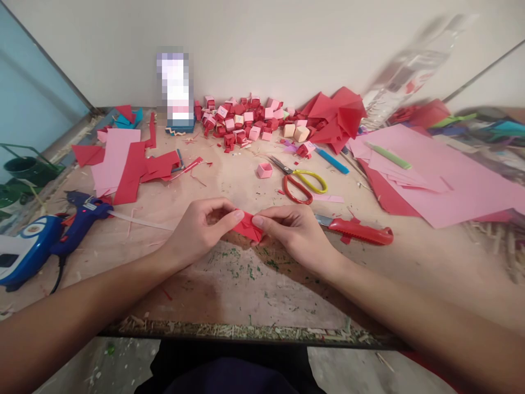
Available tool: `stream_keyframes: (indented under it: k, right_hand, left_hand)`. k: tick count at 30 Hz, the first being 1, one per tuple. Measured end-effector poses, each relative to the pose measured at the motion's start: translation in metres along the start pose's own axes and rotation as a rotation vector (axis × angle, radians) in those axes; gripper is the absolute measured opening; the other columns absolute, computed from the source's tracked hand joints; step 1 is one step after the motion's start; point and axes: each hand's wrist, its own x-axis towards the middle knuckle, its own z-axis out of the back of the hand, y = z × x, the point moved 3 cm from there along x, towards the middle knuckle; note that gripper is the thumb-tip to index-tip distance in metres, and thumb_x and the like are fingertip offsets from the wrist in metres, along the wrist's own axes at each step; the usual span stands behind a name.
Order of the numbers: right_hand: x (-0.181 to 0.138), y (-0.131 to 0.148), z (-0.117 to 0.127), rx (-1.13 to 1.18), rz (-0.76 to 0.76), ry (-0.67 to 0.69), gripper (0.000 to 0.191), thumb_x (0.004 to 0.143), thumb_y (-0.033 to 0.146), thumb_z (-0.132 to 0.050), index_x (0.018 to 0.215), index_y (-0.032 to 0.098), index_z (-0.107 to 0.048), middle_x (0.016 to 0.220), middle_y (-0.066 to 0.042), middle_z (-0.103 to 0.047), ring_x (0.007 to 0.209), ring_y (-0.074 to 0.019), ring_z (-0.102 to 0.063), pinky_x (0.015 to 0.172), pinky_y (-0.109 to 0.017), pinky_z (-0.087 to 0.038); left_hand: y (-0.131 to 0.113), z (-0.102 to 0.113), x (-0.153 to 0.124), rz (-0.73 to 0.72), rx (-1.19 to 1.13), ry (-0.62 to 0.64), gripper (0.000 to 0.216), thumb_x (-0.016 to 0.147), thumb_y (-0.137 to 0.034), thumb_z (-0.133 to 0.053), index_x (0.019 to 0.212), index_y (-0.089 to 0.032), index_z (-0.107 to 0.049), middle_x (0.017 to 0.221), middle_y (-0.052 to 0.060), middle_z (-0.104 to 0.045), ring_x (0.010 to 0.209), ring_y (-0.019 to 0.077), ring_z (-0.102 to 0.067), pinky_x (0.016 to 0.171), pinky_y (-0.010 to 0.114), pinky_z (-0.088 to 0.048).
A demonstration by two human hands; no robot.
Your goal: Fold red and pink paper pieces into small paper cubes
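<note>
Between my two hands is a small piece of folded red paper (249, 229), with crease lines showing on its face. My left hand (207, 225) pinches its left end between thumb and fingers. At the right end, my right hand (289, 227) grips it the same way, thumb on top. Just beyond the hands stands a small open pink paper box (264, 171). Scissors (301, 183) with one red and one yellow handle lie near it. A red utility knife (361, 231) rests right of my right hand, its blade end partly behind the fingers.
A blue glue gun (84, 216) lies at the left. Cut paper strips (117, 158) are behind it. Many small paper boxes (246, 120) are heaped by the wall, with red paper (336, 117) beside them. Pink sheets (443, 180), a green pen-like stick (389, 156) and a tilted bottle (414, 71) occupy the right.
</note>
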Motion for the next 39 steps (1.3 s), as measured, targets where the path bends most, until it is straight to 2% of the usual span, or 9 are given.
stream_keyframes:
  k: [3, 8, 16, 29, 34, 36, 39]
  right_hand:
    - [-0.001, -0.002, -0.001, -0.017, 0.004, 0.026, 0.023, 0.088, 0.036, -0.077, 0.074, 0.018, -0.082, 0.065, -0.001, -0.074, 0.057, -0.014, -0.064, 0.055, -0.025, -0.051]
    - [-0.002, -0.005, -0.003, -0.106, 0.022, 0.08, 0.024, 0.092, 0.037, -0.073, 0.082, 0.017, -0.084, 0.066, -0.002, -0.075, 0.056, -0.0147, -0.064, 0.055, -0.025, -0.049]
    - [-0.001, 0.002, 0.0, -0.118, 0.03, 0.073, 0.024, 0.092, 0.029, -0.071, 0.076, 0.014, -0.082, 0.062, -0.003, -0.074, 0.052, -0.0113, -0.059, 0.05, -0.022, -0.045]
    - [0.001, 0.002, 0.003, -0.109, -0.043, 0.082, 0.023, 0.09, 0.031, -0.072, 0.077, 0.014, -0.08, 0.064, -0.005, -0.076, 0.055, -0.0129, -0.066, 0.054, -0.021, -0.051]
    - [0.005, -0.001, 0.008, -0.079, -0.065, 0.028, 0.026, 0.089, 0.038, -0.074, 0.078, 0.015, -0.079, 0.063, -0.005, -0.075, 0.054, -0.0145, -0.066, 0.053, -0.024, -0.052]
    - [0.005, 0.0, 0.009, -0.08, -0.055, -0.004, 0.025, 0.088, 0.038, -0.075, 0.077, 0.016, -0.079, 0.062, -0.004, -0.074, 0.054, -0.0147, -0.066, 0.054, -0.024, -0.051]
    - [0.005, 0.002, 0.009, -0.081, -0.046, -0.031, 0.025, 0.087, 0.038, -0.077, 0.075, 0.016, -0.078, 0.061, -0.003, -0.072, 0.054, -0.0136, -0.064, 0.052, -0.022, -0.049]
  left_hand:
    - [-0.001, -0.001, 0.001, 0.006, 0.01, 0.028, 0.02, 0.092, -0.035, -0.07, 0.081, -0.017, -0.073, 0.08, 0.001, -0.073, 0.076, 0.0165, -0.067, 0.071, 0.025, -0.054]
    - [0.0, -0.004, 0.002, -0.03, 0.066, 0.088, 0.018, 0.092, -0.029, -0.068, 0.081, -0.019, -0.077, 0.078, 0.0, -0.076, 0.075, 0.0153, -0.068, 0.071, 0.024, -0.053]
    - [0.005, 0.002, 0.005, 0.093, 0.014, 0.043, 0.02, 0.087, -0.032, -0.074, 0.076, -0.017, -0.081, 0.074, 0.002, -0.078, 0.068, 0.0148, -0.065, 0.063, 0.024, -0.048]
    - [0.004, 0.001, 0.003, 0.093, 0.019, 0.029, 0.027, 0.092, -0.033, -0.067, 0.074, -0.016, -0.076, 0.071, 0.001, -0.069, 0.069, 0.0141, -0.058, 0.066, 0.026, -0.044]
    - [0.009, 0.003, 0.004, 0.077, -0.119, -0.015, 0.037, 0.098, -0.04, -0.058, 0.074, -0.016, -0.071, 0.072, 0.002, -0.066, 0.069, 0.0154, -0.059, 0.069, 0.028, -0.048]
    - [0.011, 0.004, 0.005, 0.076, -0.178, -0.016, 0.033, 0.097, -0.038, -0.06, 0.075, -0.016, -0.071, 0.073, 0.002, -0.068, 0.071, 0.016, -0.062, 0.072, 0.028, -0.051]
    - [0.011, 0.004, 0.005, 0.059, -0.142, -0.039, 0.022, 0.092, -0.032, -0.067, 0.079, -0.016, -0.075, 0.078, 0.003, -0.072, 0.073, 0.0157, -0.065, 0.071, 0.026, -0.053]
